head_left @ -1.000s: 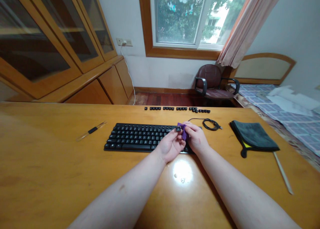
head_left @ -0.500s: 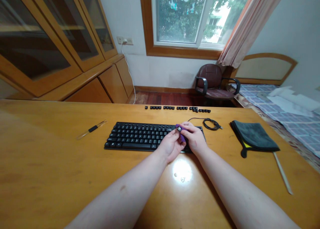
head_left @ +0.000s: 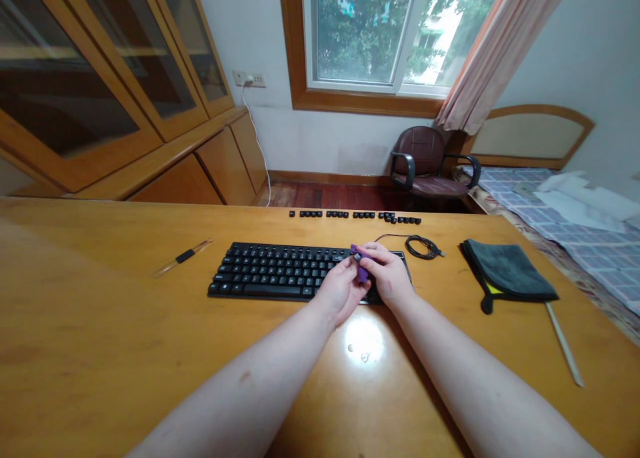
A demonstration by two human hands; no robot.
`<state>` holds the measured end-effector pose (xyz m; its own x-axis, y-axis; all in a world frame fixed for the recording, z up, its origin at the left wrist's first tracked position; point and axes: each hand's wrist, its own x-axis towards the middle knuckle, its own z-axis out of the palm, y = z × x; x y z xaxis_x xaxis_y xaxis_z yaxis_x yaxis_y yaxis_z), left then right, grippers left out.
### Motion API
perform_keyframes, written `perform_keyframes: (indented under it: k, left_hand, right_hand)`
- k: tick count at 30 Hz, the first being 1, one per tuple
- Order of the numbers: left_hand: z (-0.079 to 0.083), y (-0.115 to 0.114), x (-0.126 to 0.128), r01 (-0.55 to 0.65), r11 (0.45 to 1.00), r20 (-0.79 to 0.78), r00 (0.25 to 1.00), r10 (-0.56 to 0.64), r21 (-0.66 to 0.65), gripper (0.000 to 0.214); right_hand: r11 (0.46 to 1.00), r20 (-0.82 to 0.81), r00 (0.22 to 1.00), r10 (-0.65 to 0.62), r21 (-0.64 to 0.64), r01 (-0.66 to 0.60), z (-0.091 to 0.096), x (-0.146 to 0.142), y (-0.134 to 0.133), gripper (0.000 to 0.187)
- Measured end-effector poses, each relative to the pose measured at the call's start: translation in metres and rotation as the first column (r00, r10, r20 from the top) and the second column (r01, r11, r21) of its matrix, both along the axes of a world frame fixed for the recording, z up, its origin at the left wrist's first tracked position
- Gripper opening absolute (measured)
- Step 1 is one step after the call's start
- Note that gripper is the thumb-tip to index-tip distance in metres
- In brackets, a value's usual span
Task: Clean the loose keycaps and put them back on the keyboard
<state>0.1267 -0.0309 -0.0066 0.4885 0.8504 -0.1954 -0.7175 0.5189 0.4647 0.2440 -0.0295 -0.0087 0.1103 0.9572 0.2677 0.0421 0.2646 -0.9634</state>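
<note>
My left hand (head_left: pixel 344 288) and my right hand (head_left: pixel 387 271) meet above the right part of a black keyboard (head_left: pixel 270 271). Fingers of both are closed around a small purple cloth (head_left: pixel 363 274). A small dark piece with a greyish face, apparently a keycap (head_left: pixel 357 257), shows between the fingertips against the cloth. The hands cover much of the keyboard's right end. Along the far table edge sits a row of loose black keycaps (head_left: pixel 364 215), in several groups.
Left of the keyboard lies a clear stick tool with a black grip (head_left: pixel 185 256). A coiled black cable (head_left: pixel 423 247) rests behind my right hand. Farther right are a folded dark grey cloth (head_left: pixel 513 269) with a yellow part and a thin pale strip (head_left: pixel 565 345) on the wooden table (head_left: pixel 100 351).
My fingers shift slightly around the purple cloth and the small piece, which shows a lighter face now. Both hands stay in place over the keyboard.
</note>
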Motion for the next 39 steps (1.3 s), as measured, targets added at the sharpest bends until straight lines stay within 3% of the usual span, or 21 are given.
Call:
perform_keyframes:
  k: [9, 13, 17, 22, 26, 30, 36, 39]
  left_hand:
    - [0.004, -0.001, -0.002, 0.001, 1.0, -0.071, 0.997, 0.0, 0.004, 0.016]
    - [0.004, -0.002, 0.0, -0.072, 0.992, -0.192, 0.977, 0.092, 0.107, 0.019]
    - [-0.001, -0.002, 0.002, -0.117, 0.964, -0.288, 0.939, 0.186, 0.238, 0.022]
    - [-0.009, 0.0, 0.0, -0.09, 0.936, -0.341, 0.916, 0.212, 0.34, 0.016]
    - [-0.012, 0.003, -0.003, -0.026, 0.896, -0.473, 0.842, 0.259, 0.443, 0.011]
    - [-0.009, 0.003, -0.005, 0.001, 0.892, -0.519, 0.814, 0.261, 0.451, 0.009]
    - [-0.003, 0.001, -0.007, -0.033, 0.854, -0.528, 0.773, 0.351, 0.52, 0.006]
    - [-0.001, 0.0, -0.007, -0.011, 0.869, -0.55, 0.77, 0.323, 0.495, 0.006]
  right_hand:
    - [0.999, -0.085, 0.995, -0.043, -0.002, 0.043, -0.003, 0.0, 0.003, 0.012]
    - [1.0, -0.147, 0.989, 0.007, 0.016, -0.005, -0.003, 0.0, 0.002, 0.02]
    - [0.994, -0.018, 0.994, 0.111, 0.006, -0.111, 0.001, 0.001, 0.001, 0.02]
    - [0.994, -0.044, 0.993, 0.113, -0.006, -0.113, -0.001, 0.005, 0.003, 0.013]
    - [0.993, -0.139, 0.987, 0.074, -0.079, -0.086, -0.007, 0.005, 0.006, 0.014]
    - [0.984, -0.18, 0.983, 0.046, -0.163, -0.076, -0.009, 0.003, 0.005, 0.021]
    - [0.992, -0.109, 0.994, 0.015, -0.124, -0.029, -0.002, 0.002, 0.003, 0.023]
    - [0.983, -0.164, 0.986, 0.008, -0.177, -0.037, -0.002, 0.001, 0.003, 0.025]
